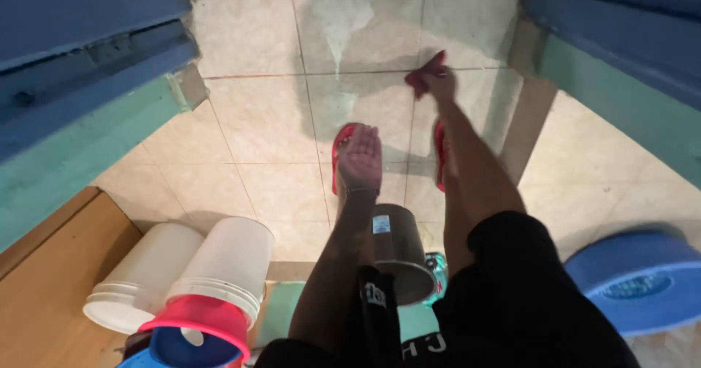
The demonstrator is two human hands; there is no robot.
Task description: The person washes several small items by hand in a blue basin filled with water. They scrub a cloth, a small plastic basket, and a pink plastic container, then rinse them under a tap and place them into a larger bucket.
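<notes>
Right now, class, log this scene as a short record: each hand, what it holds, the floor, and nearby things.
right hand: shut on a red cloth, pressed to the floor
left hand: open, empty, hanging above the floor
floor: pale tiles, wet streak by the cloth
feet: red sandals
nearby: dark bucket, white buckets, blue tub

Stood on the floor (255,120): two buckets (197,273) side by side at lower left, dark bucket (401,251) between the legs, stool (635,280) at lower right, cloth (426,72) ahead.
</notes>
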